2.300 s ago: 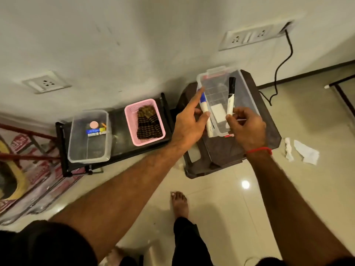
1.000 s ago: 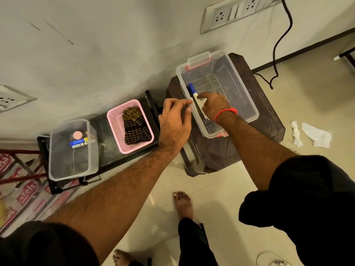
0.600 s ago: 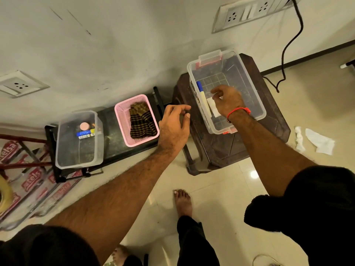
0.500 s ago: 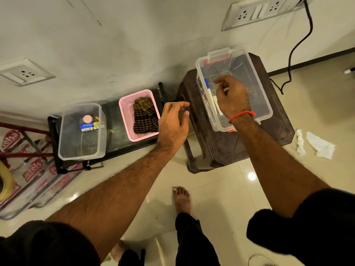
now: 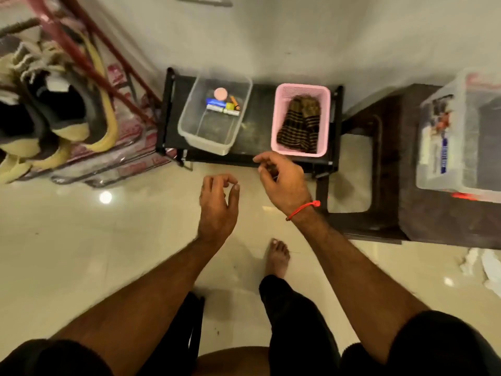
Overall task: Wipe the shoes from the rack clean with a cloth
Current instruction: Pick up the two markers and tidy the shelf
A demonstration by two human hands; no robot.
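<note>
Presently both the left hand (image 5: 218, 206) and right hand (image 5: 282, 180) hang loosely curled and grasp nothing; the soft, light checked cloth (image 5: 299, 126) lies in the pink basket (image 5: 279, 115) at 12 o'clock of the right hand, probably best pinched at its upper fold, with the shoes (image 5: 48, 115) at 9 o'clock.

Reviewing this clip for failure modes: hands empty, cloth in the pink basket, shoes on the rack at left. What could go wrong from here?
1. The clear tub overhangs the low black shelf at its front edge; a reach past it could tip it.
2. The cloth sits in a light pink basket; a one-handed pull may drag the basket.
3. Bare foot on glossy floor: possible slip.
</note>
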